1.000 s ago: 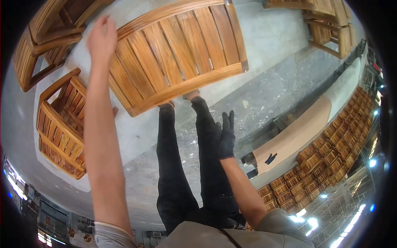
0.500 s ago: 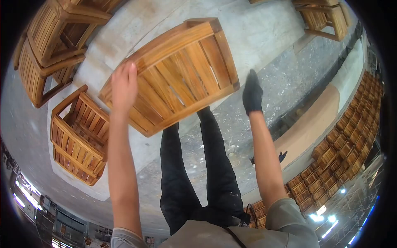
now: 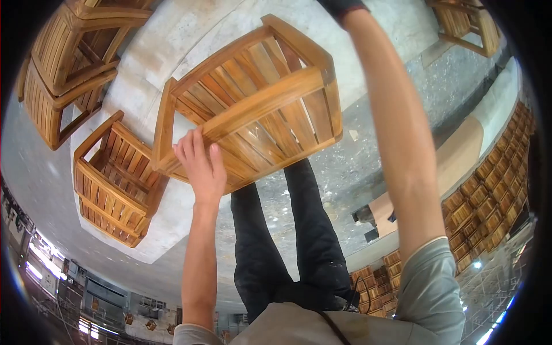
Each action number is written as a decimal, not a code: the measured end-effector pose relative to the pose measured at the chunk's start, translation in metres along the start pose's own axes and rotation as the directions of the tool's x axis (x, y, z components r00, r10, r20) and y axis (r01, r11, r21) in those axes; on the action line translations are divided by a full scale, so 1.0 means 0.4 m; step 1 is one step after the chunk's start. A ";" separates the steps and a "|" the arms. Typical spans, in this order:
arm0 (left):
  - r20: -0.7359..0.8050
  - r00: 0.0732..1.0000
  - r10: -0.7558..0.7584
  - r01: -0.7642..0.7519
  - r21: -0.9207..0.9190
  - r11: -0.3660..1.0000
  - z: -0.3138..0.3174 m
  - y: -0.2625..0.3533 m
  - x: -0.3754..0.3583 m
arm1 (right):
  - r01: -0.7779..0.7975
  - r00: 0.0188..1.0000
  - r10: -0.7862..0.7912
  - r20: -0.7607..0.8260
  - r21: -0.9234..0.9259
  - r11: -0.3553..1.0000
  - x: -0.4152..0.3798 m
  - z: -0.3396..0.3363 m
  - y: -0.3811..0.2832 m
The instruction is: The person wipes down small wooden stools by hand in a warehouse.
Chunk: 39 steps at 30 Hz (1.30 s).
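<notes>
A slatted wooden piece with a raised curved rail and angled end frames (image 3: 253, 100), like a small stool or rack, stands tilted in front of my legs. My bare left hand (image 3: 202, 164) is on its near left corner, fingers over the front rail and thumb apart from them. My right hand (image 3: 340, 8), in a dark glove, is at the top edge of the view, beyond the piece's far right end. Its fingers are cut off, so what it touches cannot be seen.
A similar slatted wooden piece (image 3: 112, 187) stands on the pale sheet at left. Stacked wooden pieces (image 3: 75, 63) rise at the upper left, another (image 3: 468, 26) at upper right. Many slatted wooden pieces (image 3: 489, 190) line the right. A tan board (image 3: 460, 144) lies nearer.
The wooden piece has turned, now showing its inside and end frames. My left hand has shifted right and down along it. My right hand has swung forward to the top edge.
</notes>
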State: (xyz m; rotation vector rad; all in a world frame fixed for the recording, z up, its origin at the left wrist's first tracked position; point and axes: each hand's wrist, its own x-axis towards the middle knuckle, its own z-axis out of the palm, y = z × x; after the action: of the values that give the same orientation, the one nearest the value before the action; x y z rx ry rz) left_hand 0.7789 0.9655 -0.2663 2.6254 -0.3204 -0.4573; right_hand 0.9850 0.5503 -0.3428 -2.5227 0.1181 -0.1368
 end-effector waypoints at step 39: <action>0.066 0.975 -0.210 0.214 -0.052 0.975 0.229 0.018 -0.338 | 0.269 0.755 -0.218 0.618 0.011 0.963 -0.502 1.030 -0.799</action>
State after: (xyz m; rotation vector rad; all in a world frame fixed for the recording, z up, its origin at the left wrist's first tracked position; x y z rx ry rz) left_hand 0.6199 0.9633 -0.3043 2.6030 -0.0432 -0.6081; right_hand 0.8548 1.0682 -0.5075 -2.5142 -0.4838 0.6061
